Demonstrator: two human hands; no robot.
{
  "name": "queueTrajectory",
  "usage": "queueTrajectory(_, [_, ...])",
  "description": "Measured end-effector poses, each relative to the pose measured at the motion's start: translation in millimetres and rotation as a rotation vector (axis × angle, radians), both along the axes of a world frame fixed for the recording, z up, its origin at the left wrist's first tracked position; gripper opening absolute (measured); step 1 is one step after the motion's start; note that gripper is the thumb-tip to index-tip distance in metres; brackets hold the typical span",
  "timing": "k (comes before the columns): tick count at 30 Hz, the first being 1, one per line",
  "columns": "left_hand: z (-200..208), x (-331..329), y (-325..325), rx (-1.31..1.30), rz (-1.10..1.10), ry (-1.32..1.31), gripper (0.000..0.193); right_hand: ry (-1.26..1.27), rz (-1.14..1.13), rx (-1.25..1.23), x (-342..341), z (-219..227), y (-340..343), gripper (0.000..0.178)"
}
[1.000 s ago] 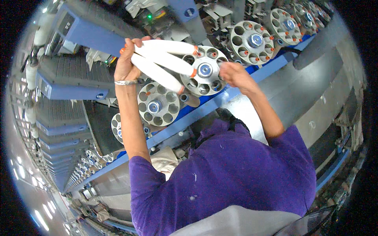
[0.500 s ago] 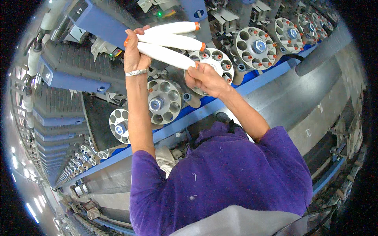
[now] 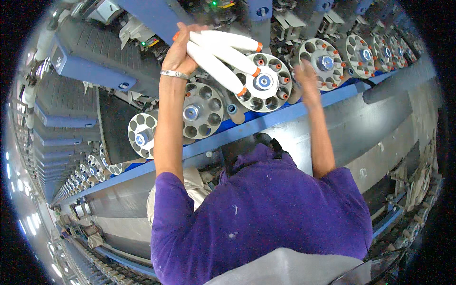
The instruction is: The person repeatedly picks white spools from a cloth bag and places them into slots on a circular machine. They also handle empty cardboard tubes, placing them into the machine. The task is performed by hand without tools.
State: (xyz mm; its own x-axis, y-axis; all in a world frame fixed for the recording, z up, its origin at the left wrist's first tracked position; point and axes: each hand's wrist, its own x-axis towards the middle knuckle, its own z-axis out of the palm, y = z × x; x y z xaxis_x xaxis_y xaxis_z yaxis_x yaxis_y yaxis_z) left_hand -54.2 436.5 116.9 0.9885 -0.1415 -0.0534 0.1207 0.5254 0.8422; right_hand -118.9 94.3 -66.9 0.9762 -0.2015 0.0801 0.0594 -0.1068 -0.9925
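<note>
My left hand is closed round the ends of several white yarn bobbins. The bobbins taper, show orange tips and fan out down to the right. They hang in front of a round white bobbin magazine, whose pockets hold orange-tipped tubes. Smeared by motion, my right hand is raised at the left edge of another round magazine, apart from the bobbins. Its fingers are too blurred to read, and I see no bobbin in it. Whether it touches that magazine I cannot tell.
Round magazines with dark pockets continue to the left along a blue rail. Blue machine housings stand behind them. A grey metal surface runs on the near side at the right.
My right hand has let go of the lowest bobbin's tip and moved right. My left hand, still holding the bobbins, sits slightly further right and lower, their tips pointing more downward.
</note>
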Motion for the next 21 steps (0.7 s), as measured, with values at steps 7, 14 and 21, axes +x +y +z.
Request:
queueTrajectory(7, [-16.6, 15.5, -7.7, 0.017, -0.269, -0.074, 0.049, 0.38, 0.925, 0.243, -71.7, 77.5, 28.4, 0.025])
queueTrajectory(14, [-123.1, -12.2, -92.9, 0.785, -0.7, -0.942, 0.026, 0.505, 0.322, 0.523, -106.3, 10.1, -2.9, 0.017])
queueTrajectory(21, [-167.7, -28.7, -105.7, 1.015, -0.806, -0.994, 0.023, 0.404, 0.447, 0.27, -119.5, 33.6, 50.1, 0.02])
